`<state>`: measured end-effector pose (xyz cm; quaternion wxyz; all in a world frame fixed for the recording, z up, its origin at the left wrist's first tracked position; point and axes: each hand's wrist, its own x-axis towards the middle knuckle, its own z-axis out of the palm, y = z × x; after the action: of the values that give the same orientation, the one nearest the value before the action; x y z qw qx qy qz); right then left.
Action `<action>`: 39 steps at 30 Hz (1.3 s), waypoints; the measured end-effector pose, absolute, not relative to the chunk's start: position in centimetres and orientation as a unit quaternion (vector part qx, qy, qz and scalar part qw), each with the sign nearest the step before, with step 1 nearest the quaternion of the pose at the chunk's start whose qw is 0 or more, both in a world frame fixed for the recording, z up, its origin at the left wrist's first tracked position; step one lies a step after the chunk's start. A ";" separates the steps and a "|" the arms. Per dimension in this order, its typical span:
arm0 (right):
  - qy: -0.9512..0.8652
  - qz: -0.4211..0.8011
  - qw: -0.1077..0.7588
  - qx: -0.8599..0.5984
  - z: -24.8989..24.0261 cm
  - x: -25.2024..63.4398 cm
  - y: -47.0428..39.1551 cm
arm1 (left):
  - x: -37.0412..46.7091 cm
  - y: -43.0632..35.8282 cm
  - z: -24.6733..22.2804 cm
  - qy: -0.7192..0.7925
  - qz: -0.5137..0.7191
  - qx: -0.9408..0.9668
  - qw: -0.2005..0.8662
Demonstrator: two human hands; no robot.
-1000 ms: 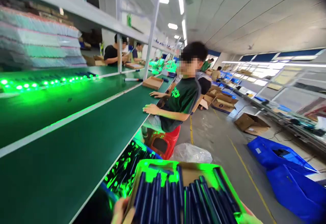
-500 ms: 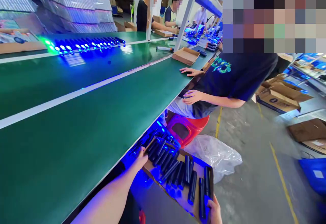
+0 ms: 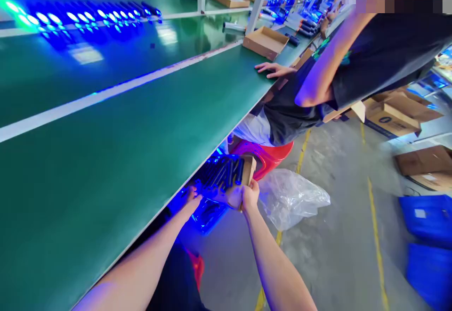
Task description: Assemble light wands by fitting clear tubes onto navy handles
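A factory, this: workers (image 3: 388,56) around a long green bench (image 3: 141,127), lights (image 3: 88,16) glowing in rows, cartons (image 3: 395,120), yellow floor lines (image 3: 376,235)!

The cardboard tray (image 3: 249,166) is showing a matt, papery brown surface, while the dark tubes (image 3: 230,172) in it are looking smooth and slightly glossy, their material staying unclear. The green tabletop (image 3: 141,151) is mirroring light in its smooth sheen. A clear plastic bag (image 3: 293,199) is looking wrinkled and shiny, a red stool (image 3: 279,154) is gleaming like plastic, and a dark cloth shirt (image 3: 395,54) is appearing matt.

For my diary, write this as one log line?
right hand: grips brown cardboard tray | left hand: beside it, contact unclear | contents: dark cylindrical tubes
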<state>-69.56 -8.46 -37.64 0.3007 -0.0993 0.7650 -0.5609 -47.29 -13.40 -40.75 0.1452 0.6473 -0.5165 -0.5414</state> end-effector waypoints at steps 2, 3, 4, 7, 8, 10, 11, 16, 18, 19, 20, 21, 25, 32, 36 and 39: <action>0.794 -0.526 0.281 -0.113 -35.8 -69.6 -9.4 | -47.0 -12.6 -40.6 -0.539 -0.548 0.624 0.144; 0.809 -0.507 0.273 -0.119 -34.7 -69.6 -9.9 | -46.8 -12.2 -40.4 -0.554 -0.550 0.608 0.145; 0.821 -0.490 0.263 -0.128 -33.6 -69.4 -10.3 | -46.5 -11.9 -40.1 -0.568 -0.553 0.591 0.148; 0.849 -0.446 0.228 -0.170 -29.8 -68.2 -11.6 | -45.4 -10.9 -38.6 -0.609 -0.558 0.541 0.157; 0.855 -0.433 0.217 -0.188 -28.6 -67.8 -12.1 | -44.9 -10.4 -37.9 -0.621 -0.557 0.528 0.161; 0.863 -0.405 0.201 -0.224 -26.4 -66.9 -12.7 | -43.9 -9.4 -36.3 -0.641 -0.553 0.506 0.164; 0.867 -0.390 0.195 -0.240 -25.6 -66.6 -13.0 | -43.4 -8.8 -35.5 -0.650 -0.550 0.498 0.164; 0.881 -0.320 0.181 -0.298 -23.4 -66.1 -12.8 | -41.1 -6.7 -31.9 -0.678 -0.532 0.481 0.162; 0.886 -0.296 0.174 -0.313 -22.9 -65.9 -12.3 | -40.3 -6.2 -30.4 -0.687 -0.520 0.478 0.172; 0.888 -0.283 0.170 -0.320 -22.7 -65.8 -12.1 | -40.0 -5.9 -29.7 -0.692 -0.514 0.475 0.178; 0.890 -0.271 0.165 -0.327 -22.3 -65.6 -11.9 | -39.6 -5.7 -28.9 -0.697 -0.509 0.470 0.184; 0.891 -0.260 0.161 -0.335 -22.0 -65.4 -11.7 | -39.3 -5.3 -28.2 -0.701 -0.506 0.465 0.191; 0.892 -0.229 0.146 -0.361 -20.5 -64.7 -10.8 | -37.3 -3.1 -25.5 -0.720 -0.504 0.437 0.190; 0.896 -0.235 0.105 -0.362 -18.2 -64.5 -5.1 | -31.0 3.0 -21.3 -0.725 -0.518 0.429 0.145; 0.896 -0.236 0.079 -0.369 -18.9 -64.4 -1.3 | -27.7 5.1 -18.9 -0.715 -0.552 0.408 0.129; 0.897 -0.229 0.062 -0.374 -19.9 -63.8 0.1 | -26.0 5.5 -18.2 -0.696 -0.564 0.425 0.131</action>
<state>-63.75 0.08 -19.91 0.0625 -0.3737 0.8966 -0.2290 -26.03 5.51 -18.20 0.1307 0.4248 -0.6963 -0.5636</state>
